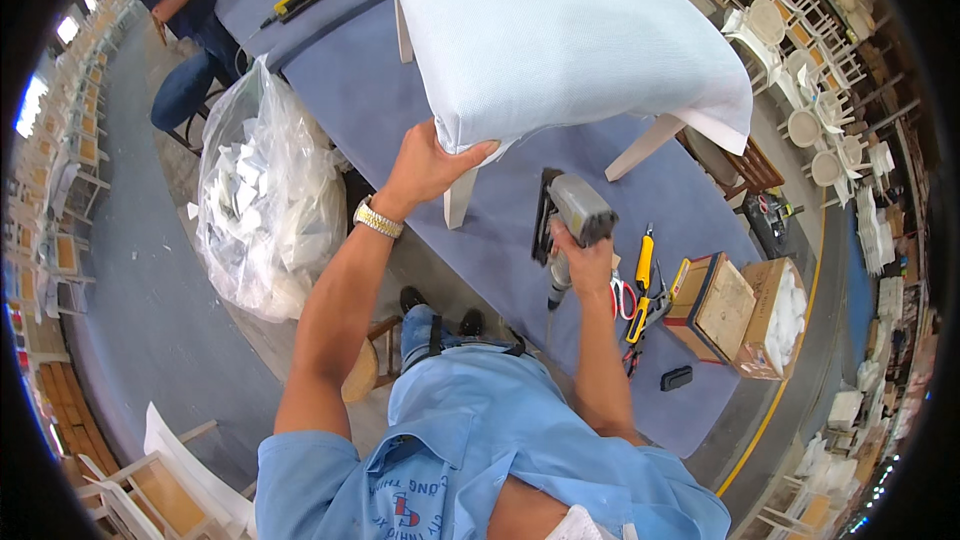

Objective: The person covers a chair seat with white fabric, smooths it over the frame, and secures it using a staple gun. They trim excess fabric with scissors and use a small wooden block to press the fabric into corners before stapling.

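Note:
A chair (570, 40) with a padded seat wrapped in white fabric stands on the blue-grey covered table (370, 90), its pale wooden legs below. My left hand (428, 170) is closed round the near left corner of the seat, thumb along the fabric's lower edge and the other fingers partly hidden. My right hand (588, 258) grips a grey and black staple gun (580, 208), a little below the seat edge and apart from it. A hose fitting shows at the base of its handle.
Right of the staple gun lie scissors (622, 298), a yellow cutter (645, 260), a small black block (677, 378) and boxes (770, 320). A clear bag of scraps (262, 190) stands left of the table. A yellow-black tool (298, 2) lies farther off, near another person (190, 30).

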### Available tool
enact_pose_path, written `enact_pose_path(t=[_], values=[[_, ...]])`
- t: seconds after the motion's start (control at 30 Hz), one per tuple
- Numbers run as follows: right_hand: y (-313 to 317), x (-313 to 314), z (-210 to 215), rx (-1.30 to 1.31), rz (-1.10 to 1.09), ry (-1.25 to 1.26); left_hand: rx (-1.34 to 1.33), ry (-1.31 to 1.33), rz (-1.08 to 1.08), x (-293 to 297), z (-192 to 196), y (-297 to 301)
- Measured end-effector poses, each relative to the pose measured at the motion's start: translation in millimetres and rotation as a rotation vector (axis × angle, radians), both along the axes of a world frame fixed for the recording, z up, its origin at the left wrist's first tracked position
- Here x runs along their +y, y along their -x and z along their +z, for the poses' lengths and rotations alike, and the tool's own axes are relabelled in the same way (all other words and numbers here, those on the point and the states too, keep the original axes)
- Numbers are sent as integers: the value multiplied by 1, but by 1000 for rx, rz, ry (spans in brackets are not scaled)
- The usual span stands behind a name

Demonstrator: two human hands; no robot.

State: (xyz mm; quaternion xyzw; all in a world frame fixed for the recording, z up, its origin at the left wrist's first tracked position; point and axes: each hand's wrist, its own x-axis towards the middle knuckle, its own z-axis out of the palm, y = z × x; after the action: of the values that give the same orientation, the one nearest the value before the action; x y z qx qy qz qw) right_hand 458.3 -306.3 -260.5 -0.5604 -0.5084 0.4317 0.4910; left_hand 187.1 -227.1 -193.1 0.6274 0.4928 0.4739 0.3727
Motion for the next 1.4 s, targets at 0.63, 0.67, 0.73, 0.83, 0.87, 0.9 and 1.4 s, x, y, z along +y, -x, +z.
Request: enact_pose_path(t=[0.63, 0.67, 0.73, 0.83, 0.87, 0.9, 1.4], values=[[89, 1, 59, -196, 187, -476, 19, -7, -28, 6, -21, 10], [87, 3, 60, -231, 199, -486, 5, -20, -25, 6, -20, 9], [89, 3, 63, -225, 199, -464, -8, -10, -22, 6, -18, 9], [90, 4, 73, -137, 176, -402, -109, 31, -55, 2, -15, 7], [86, 8, 71, -182, 208, -418, -133, 53, -50, 1, -14, 5], [80, 11, 69, -228, 241, -432, -156, 75, -43, -1, -12, 2], [87, 4, 63, -58, 109, -475, -587, 63, -100, -11, -34, -7]])
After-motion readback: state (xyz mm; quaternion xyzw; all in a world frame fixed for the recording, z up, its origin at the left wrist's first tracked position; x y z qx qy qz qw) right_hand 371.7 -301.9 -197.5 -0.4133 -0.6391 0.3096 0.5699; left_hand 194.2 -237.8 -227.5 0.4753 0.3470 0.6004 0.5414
